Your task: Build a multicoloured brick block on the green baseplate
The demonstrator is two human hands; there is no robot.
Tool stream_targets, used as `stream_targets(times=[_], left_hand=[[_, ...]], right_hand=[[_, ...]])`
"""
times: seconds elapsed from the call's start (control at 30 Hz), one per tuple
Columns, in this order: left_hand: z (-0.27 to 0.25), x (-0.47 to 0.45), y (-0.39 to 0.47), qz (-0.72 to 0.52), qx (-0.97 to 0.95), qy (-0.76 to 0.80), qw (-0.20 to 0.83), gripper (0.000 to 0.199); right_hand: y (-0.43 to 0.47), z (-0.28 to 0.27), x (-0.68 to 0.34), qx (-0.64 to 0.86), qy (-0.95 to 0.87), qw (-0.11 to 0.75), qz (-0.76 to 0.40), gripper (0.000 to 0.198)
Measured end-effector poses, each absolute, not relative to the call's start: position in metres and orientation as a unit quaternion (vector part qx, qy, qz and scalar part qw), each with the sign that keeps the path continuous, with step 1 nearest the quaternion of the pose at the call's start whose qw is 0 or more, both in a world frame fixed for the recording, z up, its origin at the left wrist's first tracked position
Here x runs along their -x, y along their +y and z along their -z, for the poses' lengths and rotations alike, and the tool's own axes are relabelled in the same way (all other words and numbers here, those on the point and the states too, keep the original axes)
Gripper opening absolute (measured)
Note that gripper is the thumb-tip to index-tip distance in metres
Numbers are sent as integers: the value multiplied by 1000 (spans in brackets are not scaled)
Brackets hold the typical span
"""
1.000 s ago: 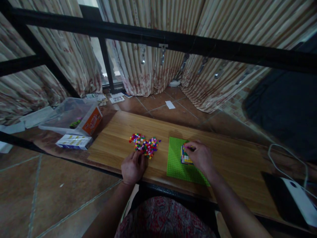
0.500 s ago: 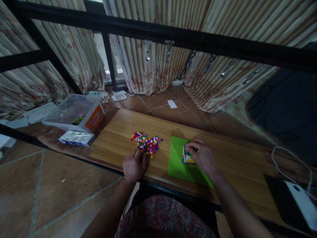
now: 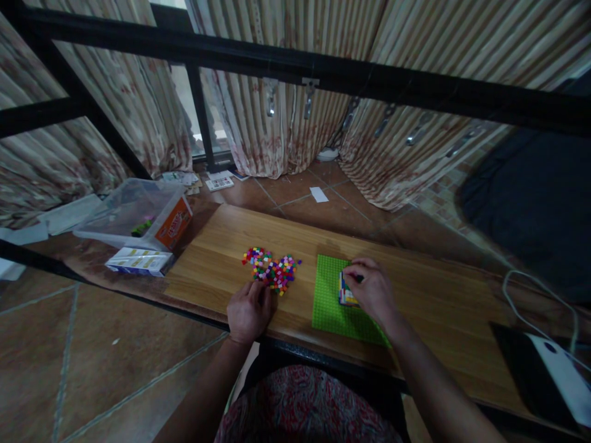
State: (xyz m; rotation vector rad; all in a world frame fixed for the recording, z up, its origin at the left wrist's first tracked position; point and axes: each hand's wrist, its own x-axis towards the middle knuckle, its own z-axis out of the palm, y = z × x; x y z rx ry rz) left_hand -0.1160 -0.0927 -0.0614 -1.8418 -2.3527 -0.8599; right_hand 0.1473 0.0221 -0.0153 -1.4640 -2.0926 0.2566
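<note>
Leftmost I have the clear tub (image 3: pixel 168 200); its orange label (image 3: pixel 174 225) bears lettering I can't read. The left hand (image 3: pixel 249 312) curls against the loose bricks (image 3: pixel 277 271) on the bench (image 3: pixel 207 246), its grip hidden. On the green baseplate (image 3: pixel 327 317) sits the brick stack (image 3: pixel 347 295); the right hand (image 3: pixel 373 292) pinches above it, contents unclear. I judge it's building, calling for careful stud alignment.

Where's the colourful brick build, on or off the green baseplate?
On. Green baseplate shows around visible edges of the brick build; the right hand hides part.

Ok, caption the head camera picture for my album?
Left hand beside colourful loose bricks, right hand over green baseplate.
</note>
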Motion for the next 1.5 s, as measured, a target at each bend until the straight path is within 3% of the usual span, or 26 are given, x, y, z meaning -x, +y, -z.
stream_targets(times=[0.7, 1.1, 1.5], left_hand=[[64, 117, -93, 287, 599, -747, 24, 22], [62, 118, -93, 278, 597, -752, 6, 22], [62, 120, -92, 276, 601, -749, 24, 22]], right_hand=[[20, 19, -146, 576, -755, 291, -114, 24], [34, 21, -151, 607, -679, 319, -263, 25], [22, 28, -156, 570, -721, 346, -191, 30]])
